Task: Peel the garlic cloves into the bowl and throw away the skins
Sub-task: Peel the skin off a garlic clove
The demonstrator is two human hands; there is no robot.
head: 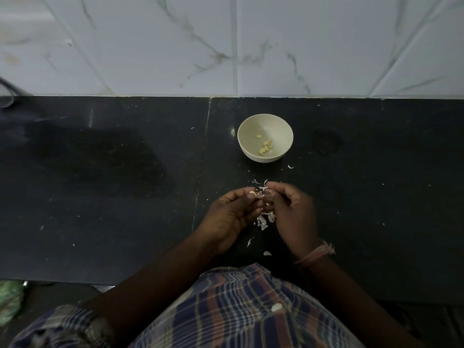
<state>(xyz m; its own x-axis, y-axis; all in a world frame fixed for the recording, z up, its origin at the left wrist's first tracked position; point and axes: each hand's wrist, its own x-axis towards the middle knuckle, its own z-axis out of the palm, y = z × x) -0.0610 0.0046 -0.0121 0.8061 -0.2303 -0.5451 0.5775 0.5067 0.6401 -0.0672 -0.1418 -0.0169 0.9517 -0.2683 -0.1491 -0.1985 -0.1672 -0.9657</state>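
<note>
Bowl (265,141) sits just past the hands on the black counter (100,172), probably so each peeled clove (265,147) can be dropped straight in; a few are in there already. Left hand (232,214) pinches a garlic clove (253,195) at its fingertips, right hand (291,212) curls in picking at its skin. Loose skins (263,222) litter the counter under both hands, none binned yet

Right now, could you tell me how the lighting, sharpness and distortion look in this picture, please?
Head view: dim overall, so the dark counter swallows detail; the tiled wall is brightest, without harsh glare. The white bowl and its garlic cloves read fairly sharp. Both hands, left hand and right hand, are underexposed and slightly soft. Wide-angle bending splays the tile joints.
</note>
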